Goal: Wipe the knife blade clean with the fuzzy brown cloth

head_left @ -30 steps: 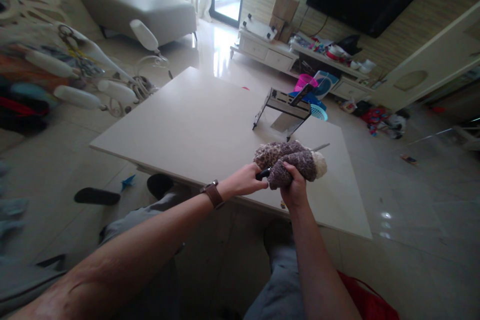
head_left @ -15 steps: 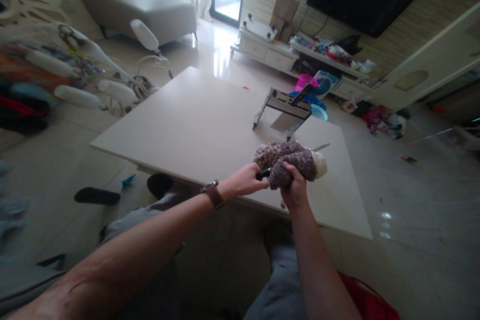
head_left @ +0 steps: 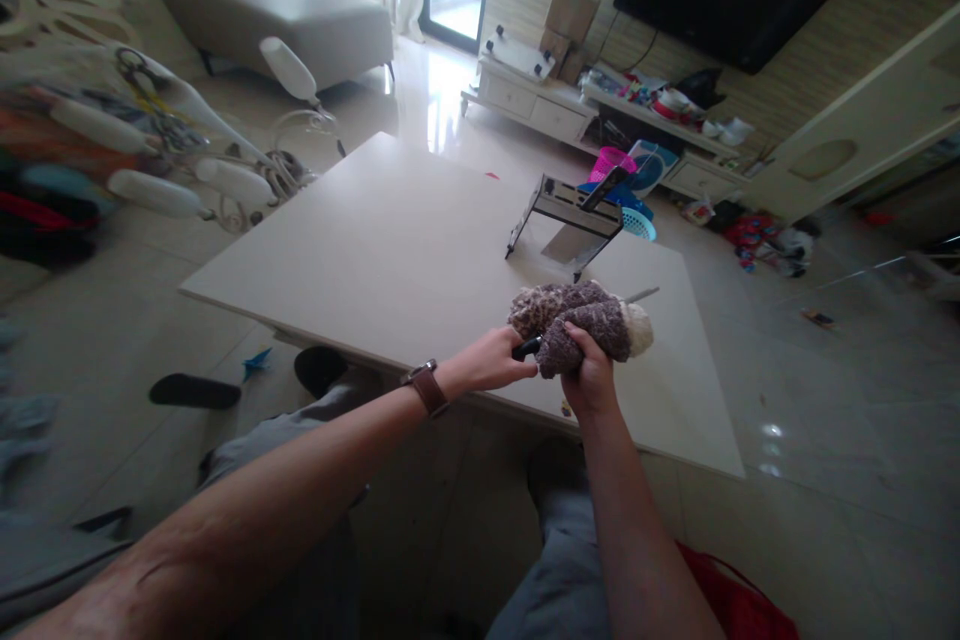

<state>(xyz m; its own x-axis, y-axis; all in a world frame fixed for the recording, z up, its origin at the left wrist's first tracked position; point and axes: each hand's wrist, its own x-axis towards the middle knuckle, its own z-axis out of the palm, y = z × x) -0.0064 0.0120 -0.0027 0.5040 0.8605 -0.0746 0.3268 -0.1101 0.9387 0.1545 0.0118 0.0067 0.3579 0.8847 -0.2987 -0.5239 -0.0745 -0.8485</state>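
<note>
Brown and cream plush cloth is clasped in the right hand, the thumb pressed over a fold. By the left hand, what looks like a black-handled knife is gripped at the cloth's left end; its grey blade is mostly covered, and emerges past the cloth's right end. The cloth is judged light, soft and easily squeezed; the blade, stiff and perhaps slippery, is best controlled by the handle. Beneath the cloth, the pale worktop is spread; contact cannot be told. Behind the cloth, a metal rack is stood.
</note>
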